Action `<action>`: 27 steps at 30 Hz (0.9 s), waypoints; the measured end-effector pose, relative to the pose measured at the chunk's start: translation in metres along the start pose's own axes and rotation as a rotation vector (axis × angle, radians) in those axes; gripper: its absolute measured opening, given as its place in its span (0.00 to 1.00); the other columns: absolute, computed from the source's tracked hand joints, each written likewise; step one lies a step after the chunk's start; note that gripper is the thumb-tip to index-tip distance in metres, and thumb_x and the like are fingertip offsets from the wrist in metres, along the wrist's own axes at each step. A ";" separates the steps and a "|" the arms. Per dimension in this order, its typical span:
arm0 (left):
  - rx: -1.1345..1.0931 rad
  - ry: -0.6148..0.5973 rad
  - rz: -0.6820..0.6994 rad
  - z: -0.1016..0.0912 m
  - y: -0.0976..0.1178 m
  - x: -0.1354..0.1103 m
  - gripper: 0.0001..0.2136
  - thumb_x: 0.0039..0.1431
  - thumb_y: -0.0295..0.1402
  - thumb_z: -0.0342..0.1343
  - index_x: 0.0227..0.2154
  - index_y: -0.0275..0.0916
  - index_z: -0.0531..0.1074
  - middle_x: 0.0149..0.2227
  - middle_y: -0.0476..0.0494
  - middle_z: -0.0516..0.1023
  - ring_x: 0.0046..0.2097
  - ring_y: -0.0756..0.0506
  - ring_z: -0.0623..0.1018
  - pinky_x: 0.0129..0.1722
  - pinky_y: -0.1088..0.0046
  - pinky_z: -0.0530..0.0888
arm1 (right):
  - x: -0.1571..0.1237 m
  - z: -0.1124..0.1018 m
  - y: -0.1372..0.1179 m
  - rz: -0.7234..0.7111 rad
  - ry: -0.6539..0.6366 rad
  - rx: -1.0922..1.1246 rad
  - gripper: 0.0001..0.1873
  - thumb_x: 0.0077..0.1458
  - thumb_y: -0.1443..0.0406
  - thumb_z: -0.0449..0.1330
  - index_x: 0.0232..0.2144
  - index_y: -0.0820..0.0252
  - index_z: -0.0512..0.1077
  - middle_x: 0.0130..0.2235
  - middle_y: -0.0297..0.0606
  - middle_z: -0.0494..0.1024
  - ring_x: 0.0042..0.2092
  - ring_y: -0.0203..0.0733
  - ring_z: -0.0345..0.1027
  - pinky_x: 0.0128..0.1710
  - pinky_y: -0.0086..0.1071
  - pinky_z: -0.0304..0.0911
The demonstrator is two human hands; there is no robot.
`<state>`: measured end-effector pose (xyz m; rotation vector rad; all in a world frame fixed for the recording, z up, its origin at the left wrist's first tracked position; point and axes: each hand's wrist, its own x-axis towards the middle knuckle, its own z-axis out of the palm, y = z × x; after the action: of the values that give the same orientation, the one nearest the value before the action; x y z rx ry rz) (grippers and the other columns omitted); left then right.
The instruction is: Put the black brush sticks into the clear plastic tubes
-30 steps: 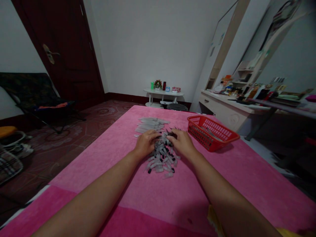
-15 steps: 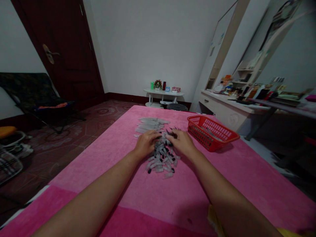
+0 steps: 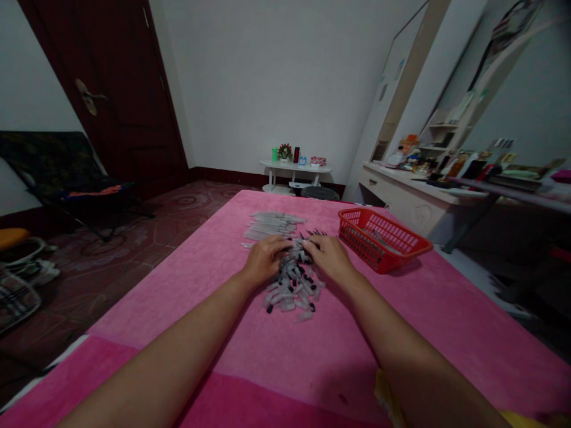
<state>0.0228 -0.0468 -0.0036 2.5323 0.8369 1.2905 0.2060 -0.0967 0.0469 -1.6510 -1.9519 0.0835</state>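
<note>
A heap of small clear plastic pieces with black tips (image 3: 292,291) lies in the middle of a pink cloth-covered table (image 3: 250,356). My left hand (image 3: 263,259) rests on the far left side of the heap, fingers curled down into it. On the far right side sits my right hand (image 3: 329,255), its fingers also bent, their tips meeting the left hand's over the pieces. What the fingertips pinch is hidden. A row of long clear tubes (image 3: 273,224) lies just beyond the hands.
A red plastic basket (image 3: 404,252) with a few items stands to the right of the hands. Beyond the table are a small white side table (image 3: 295,169), a dresser with clutter (image 3: 414,184), a dark door (image 3: 116,89) and a folding chair (image 3: 66,172).
Both hands stay on the far end of the heap; only the fingertips shift slightly.
</note>
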 end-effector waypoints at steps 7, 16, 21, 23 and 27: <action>0.025 -0.019 0.016 0.000 0.001 0.000 0.13 0.54 0.22 0.53 0.41 0.38 0.75 0.35 0.42 0.75 0.38 0.46 0.73 0.37 0.71 0.69 | 0.000 0.002 0.000 -0.017 -0.012 -0.011 0.12 0.53 0.60 0.55 0.24 0.59 0.72 0.24 0.34 0.73 0.27 0.36 0.63 0.27 0.27 0.47; 0.047 0.152 -0.063 -0.005 -0.001 0.002 0.10 0.54 0.23 0.53 0.37 0.40 0.74 0.37 0.44 0.75 0.41 0.45 0.74 0.41 0.69 0.71 | 0.000 0.000 -0.005 0.049 -0.117 -0.013 0.22 0.58 0.54 0.48 0.23 0.60 0.72 0.24 0.36 0.73 0.27 0.36 0.64 0.26 0.27 0.49; -0.217 0.455 -0.253 -0.009 -0.001 0.009 0.04 0.52 0.25 0.54 0.32 0.38 0.70 0.32 0.48 0.74 0.36 0.48 0.75 0.36 0.72 0.73 | -0.008 0.005 -0.014 0.093 -0.213 -0.166 0.19 0.45 0.49 0.61 0.31 0.58 0.74 0.32 0.38 0.78 0.31 0.40 0.68 0.27 0.28 0.50; -0.365 0.520 -0.341 -0.009 0.001 0.012 0.03 0.51 0.27 0.56 0.30 0.38 0.68 0.30 0.49 0.73 0.34 0.49 0.75 0.34 0.74 0.74 | -0.010 0.009 -0.017 0.090 -0.242 -0.188 0.19 0.43 0.51 0.63 0.34 0.57 0.74 0.34 0.39 0.78 0.33 0.41 0.69 0.27 0.29 0.52; -0.765 0.583 -0.494 -0.008 0.003 0.015 0.11 0.48 0.33 0.61 0.31 0.37 0.66 0.30 0.48 0.73 0.33 0.48 0.78 0.32 0.73 0.76 | -0.011 0.012 -0.017 0.060 -0.259 -0.156 0.16 0.43 0.59 0.63 0.36 0.58 0.73 0.35 0.41 0.78 0.34 0.42 0.70 0.29 0.29 0.54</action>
<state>0.0250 -0.0412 0.0126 1.2857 0.7758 1.7362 0.1861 -0.1069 0.0401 -1.8795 -2.1455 0.1804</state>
